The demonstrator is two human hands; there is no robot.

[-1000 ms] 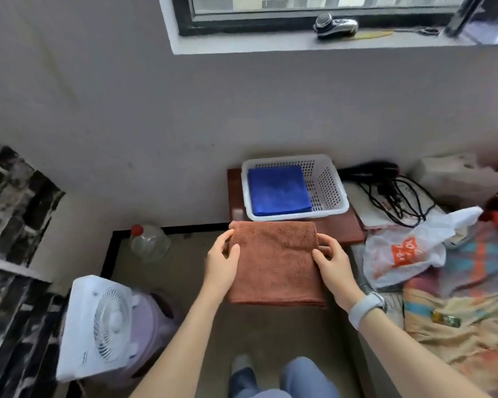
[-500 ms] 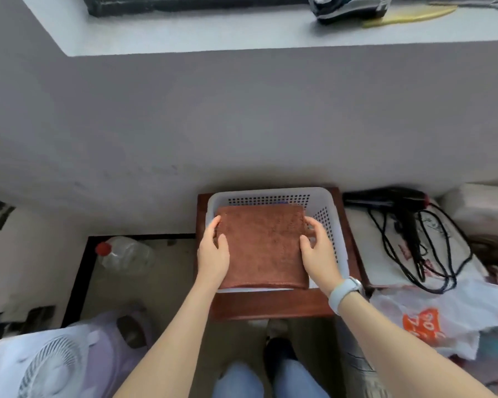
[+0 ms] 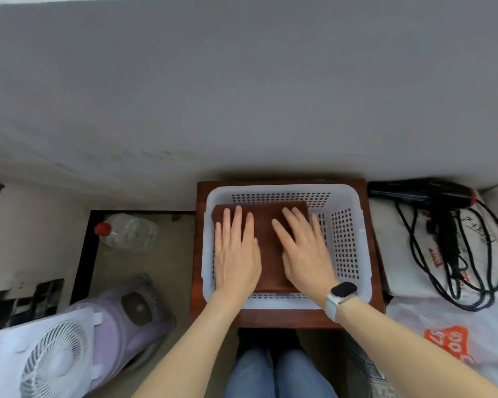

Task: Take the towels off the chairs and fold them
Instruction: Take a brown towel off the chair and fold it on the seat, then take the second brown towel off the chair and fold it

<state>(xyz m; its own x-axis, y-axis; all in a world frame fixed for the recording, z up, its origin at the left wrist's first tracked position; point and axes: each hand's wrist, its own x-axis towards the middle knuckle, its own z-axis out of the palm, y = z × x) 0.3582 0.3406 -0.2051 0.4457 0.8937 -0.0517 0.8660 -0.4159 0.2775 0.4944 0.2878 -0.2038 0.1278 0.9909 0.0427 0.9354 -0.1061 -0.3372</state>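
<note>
Change since half a second back: both hands let go of the towel's [image 3: 266, 248] side edges and now lie flat on top of it. Left hand [image 3: 236, 254] open, fingers straight, pressing the left half. Right hand [image 3: 305, 254] same on the right half, watch [image 3: 341, 294] on that wrist. No grip on anything, palms only. Towel was held over the basket [image 3: 354, 245] before; now it sits down inside it, folded, pushed toward the left and far walls. A thin blue strip shows at the towel's far edge; can't tell what it is from here.

Around: basket sits on a brown surface [image 3: 200, 254] against the wall. Right of it, a black hair dryer [image 3: 423, 193] and its tangled cord [image 3: 443, 268] on white bags, just beside the surface edge. Left on the floor: bottle [image 3: 127, 231] with red cap, white fan [image 3: 43, 357] leaning on a purple item.

Room: open basket floor to the right of the towel. Basket rim sits near the surface edges on all sides. My knees are just under the near edge.
</note>
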